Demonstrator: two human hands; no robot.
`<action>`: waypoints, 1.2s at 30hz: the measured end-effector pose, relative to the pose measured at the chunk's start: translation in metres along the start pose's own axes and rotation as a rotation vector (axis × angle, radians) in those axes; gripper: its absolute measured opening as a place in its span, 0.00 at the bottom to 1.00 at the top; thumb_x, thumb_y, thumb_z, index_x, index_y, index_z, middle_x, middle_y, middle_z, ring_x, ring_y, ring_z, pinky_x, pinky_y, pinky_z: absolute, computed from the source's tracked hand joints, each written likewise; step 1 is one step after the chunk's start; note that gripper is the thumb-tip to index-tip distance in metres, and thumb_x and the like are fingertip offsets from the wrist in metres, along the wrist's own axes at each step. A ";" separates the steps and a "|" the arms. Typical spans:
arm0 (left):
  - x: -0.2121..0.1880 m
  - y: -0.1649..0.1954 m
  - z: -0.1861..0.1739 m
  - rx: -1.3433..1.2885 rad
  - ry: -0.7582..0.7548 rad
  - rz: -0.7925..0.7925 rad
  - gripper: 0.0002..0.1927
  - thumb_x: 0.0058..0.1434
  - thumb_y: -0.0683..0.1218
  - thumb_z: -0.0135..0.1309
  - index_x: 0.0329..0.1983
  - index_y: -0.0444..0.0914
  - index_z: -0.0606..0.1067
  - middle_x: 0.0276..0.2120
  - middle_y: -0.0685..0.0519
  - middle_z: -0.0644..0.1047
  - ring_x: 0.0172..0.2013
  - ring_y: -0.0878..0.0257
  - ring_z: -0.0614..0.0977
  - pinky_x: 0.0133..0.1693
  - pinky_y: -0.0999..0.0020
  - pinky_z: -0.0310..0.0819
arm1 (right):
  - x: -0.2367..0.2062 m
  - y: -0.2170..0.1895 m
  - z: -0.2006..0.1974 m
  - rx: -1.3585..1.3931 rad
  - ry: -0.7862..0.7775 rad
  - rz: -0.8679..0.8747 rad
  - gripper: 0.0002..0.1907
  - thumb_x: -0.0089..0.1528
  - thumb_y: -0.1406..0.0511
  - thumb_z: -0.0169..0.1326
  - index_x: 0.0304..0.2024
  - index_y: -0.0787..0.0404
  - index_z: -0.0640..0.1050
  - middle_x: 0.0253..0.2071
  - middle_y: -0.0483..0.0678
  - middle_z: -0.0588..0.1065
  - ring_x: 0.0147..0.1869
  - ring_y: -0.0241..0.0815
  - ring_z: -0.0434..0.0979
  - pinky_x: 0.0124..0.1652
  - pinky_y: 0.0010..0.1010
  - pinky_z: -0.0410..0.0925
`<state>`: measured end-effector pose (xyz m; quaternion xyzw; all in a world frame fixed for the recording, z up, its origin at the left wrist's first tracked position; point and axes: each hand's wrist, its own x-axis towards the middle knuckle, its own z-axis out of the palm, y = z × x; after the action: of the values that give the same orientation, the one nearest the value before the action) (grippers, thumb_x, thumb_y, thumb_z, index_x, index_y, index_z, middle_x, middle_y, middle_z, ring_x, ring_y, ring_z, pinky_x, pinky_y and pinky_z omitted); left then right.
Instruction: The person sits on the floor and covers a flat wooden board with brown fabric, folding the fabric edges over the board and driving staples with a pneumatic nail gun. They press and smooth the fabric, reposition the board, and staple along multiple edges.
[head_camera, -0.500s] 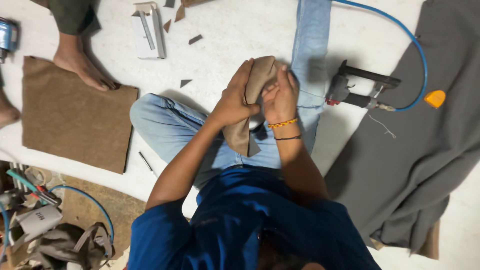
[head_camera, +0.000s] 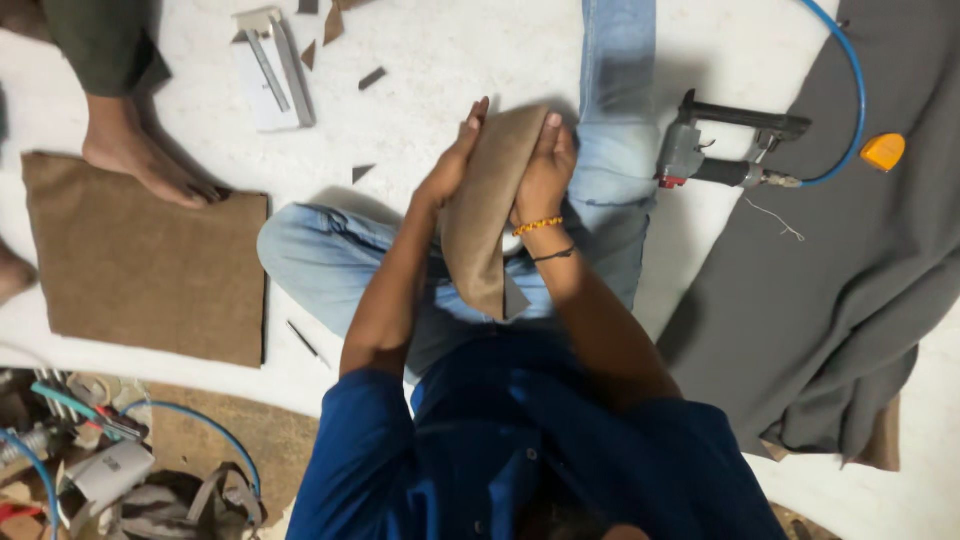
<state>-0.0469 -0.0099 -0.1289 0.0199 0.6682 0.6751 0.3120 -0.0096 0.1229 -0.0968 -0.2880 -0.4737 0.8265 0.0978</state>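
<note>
A tan, fabric-covered piece (head_camera: 490, 215) stands on edge above my lap, its lower end hanging over my jeans (head_camera: 330, 255). My left hand (head_camera: 455, 165) presses flat against its left face with the fingers stretched out. My right hand (head_camera: 545, 170), with an orange bead bracelet and a dark band on the wrist, presses against its right face. The piece is clamped between both palms.
A pneumatic staple gun (head_camera: 715, 150) with a blue hose (head_camera: 850, 80) lies to the right, beside a grey cloth (head_camera: 840, 290) with an orange object (head_camera: 884, 152) on it. A brown panel (head_camera: 140, 265) lies to the left, another person's bare foot (head_camera: 135, 155) at its top edge. Tools are piled at the bottom left (head_camera: 90, 470).
My fingers, curled around the tan piece before, are now straightened, with the palms flat on its two faces. The piece stands more upright.
</note>
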 end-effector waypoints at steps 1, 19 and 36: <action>0.007 0.002 -0.003 0.069 -0.028 0.083 0.39 0.75 0.65 0.22 0.81 0.38 0.47 0.80 0.47 0.44 0.78 0.53 0.36 0.75 0.57 0.21 | 0.004 0.001 0.003 -0.097 -0.003 -0.074 0.23 0.74 0.52 0.42 0.45 0.66 0.75 0.42 0.49 0.78 0.45 0.38 0.77 0.47 0.31 0.72; -0.069 0.123 0.024 0.727 0.065 0.446 0.34 0.78 0.49 0.45 0.82 0.38 0.47 0.80 0.37 0.48 0.78 0.42 0.56 0.78 0.51 0.50 | -0.011 0.029 -0.002 -0.026 -0.124 -0.118 0.19 0.78 0.54 0.42 0.43 0.61 0.74 0.37 0.41 0.72 0.39 0.29 0.69 0.42 0.25 0.67; -0.090 0.094 -0.014 1.425 0.438 0.109 0.50 0.57 0.33 0.50 0.80 0.58 0.51 0.71 0.24 0.57 0.29 0.44 0.83 0.30 0.56 0.81 | 0.073 -0.072 -0.069 -0.621 -0.400 0.081 0.10 0.73 0.62 0.48 0.45 0.64 0.71 0.37 0.54 0.72 0.39 0.47 0.72 0.40 0.40 0.67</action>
<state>-0.0185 -0.0544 -0.0092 0.1153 0.9888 0.0812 0.0495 -0.0376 0.2434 -0.0908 -0.1553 -0.6998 0.6866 -0.1214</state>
